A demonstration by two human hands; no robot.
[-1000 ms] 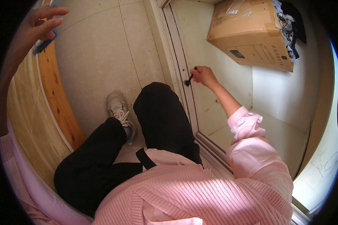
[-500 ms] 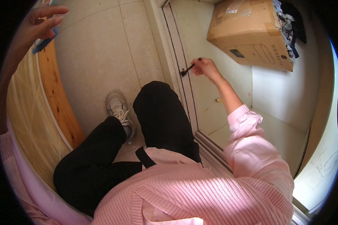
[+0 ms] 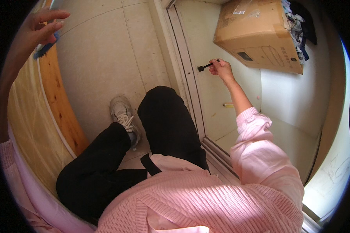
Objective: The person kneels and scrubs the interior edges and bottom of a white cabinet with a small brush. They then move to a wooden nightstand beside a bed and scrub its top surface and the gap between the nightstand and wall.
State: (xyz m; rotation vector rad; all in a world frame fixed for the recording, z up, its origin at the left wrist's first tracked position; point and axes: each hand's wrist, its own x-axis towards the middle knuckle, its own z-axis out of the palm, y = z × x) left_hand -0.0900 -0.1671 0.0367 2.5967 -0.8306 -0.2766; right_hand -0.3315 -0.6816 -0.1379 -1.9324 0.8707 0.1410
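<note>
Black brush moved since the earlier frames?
Yes. The brush has moved right and up in view: its head was over the track, now right of it, nearer the box.

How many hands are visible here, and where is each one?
2: the left hand at upper left, by a blue thing; the right hand right of centre, holding a black brush.

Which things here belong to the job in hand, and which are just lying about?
In use, apparently:
black brush, in the right hand
pale surface, by its bristles
blue-fringed item at left hand (grip unclear)

Lying about:
cardboard box
cloth poking from it
small yellowish piece
</note>
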